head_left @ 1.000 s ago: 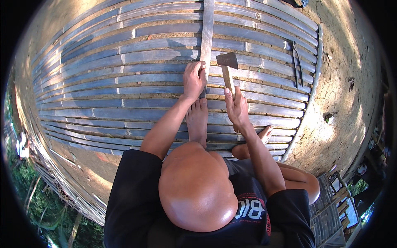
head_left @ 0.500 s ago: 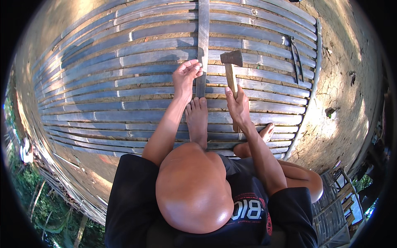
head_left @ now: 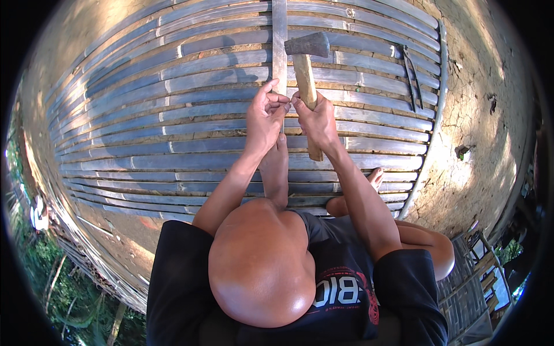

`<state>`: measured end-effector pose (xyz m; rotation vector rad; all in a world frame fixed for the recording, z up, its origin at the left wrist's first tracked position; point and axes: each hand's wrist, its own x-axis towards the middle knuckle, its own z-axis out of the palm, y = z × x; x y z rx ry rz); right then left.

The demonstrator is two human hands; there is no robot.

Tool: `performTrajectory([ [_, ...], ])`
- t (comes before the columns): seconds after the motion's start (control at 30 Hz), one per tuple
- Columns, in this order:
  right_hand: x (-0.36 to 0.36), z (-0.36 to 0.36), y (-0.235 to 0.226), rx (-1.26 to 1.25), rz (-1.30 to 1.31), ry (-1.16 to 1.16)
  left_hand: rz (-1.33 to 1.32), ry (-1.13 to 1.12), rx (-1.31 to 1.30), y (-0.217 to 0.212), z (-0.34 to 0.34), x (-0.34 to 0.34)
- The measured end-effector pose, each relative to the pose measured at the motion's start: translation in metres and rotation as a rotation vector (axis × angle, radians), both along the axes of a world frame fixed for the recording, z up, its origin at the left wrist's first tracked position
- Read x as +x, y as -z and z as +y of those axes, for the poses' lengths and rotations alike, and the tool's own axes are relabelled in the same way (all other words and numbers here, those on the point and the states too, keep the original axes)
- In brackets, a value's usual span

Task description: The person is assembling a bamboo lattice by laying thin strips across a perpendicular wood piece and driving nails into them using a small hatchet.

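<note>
My right hand point(head_left: 317, 118) is closed round the wooden handle of a hatchet point(head_left: 307, 46), its dark wedge-shaped head pointing away from me. My left hand point(head_left: 266, 118) is closed, thumb and fingers pinched together over the long flat strip point(head_left: 279, 55) that runs away from me across the slats. Whatever it pinches is too small to make out. The fingertips of both hands almost meet above the strip. My bare foot point(head_left: 275, 173) is at the near end of the strip, partly hidden by the left hand.
Beneath the strip lies a bamboo slat platform point(head_left: 219, 127) with gaps between its slats. Dark long-handled pincers point(head_left: 412, 78) rest near its right edge. Cracked earth point(head_left: 467, 127) surrounds it. A slatted wooden structure point(head_left: 461, 294) stands at lower right.
My right hand has moved left and away from me with the hatchet, bringing it beside my left hand. The left hand has shifted slightly and its fingers have changed position.
</note>
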<state>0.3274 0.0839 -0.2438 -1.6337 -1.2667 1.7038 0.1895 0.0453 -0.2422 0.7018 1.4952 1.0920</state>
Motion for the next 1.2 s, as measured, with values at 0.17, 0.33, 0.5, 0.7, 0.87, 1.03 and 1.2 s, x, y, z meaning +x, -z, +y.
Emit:
performTrajectory([
  [0.17,0.0,0.005,-0.01,-0.201,0.156,0.024,0.065,-0.012,0.024,0.004,-0.008,-0.002],
  [0.33,-0.003,0.004,-0.004,-0.225,0.245,0.076,-0.004,-0.03,-0.052,0.01,-0.012,-0.005],
  [0.5,-0.001,0.006,0.003,-0.12,0.091,-0.007,0.045,-0.086,-0.011,0.022,-0.01,0.001],
  [0.7,0.014,-0.012,0.005,0.077,-0.268,-0.12,0.594,-0.128,0.024,0.067,0.016,-0.006],
  [0.87,0.04,-0.036,0.019,0.194,-0.345,-0.226,0.635,-0.113,0.026,0.079,0.029,-0.008],
  [1.03,0.04,-0.038,0.033,0.248,-0.397,-0.364,0.688,0.0,-0.118,0.071,0.044,-0.015],
  [1.2,0.03,-0.027,0.048,0.2,-0.491,-0.434,0.796,0.025,-0.173,0.068,0.046,-0.011],
])
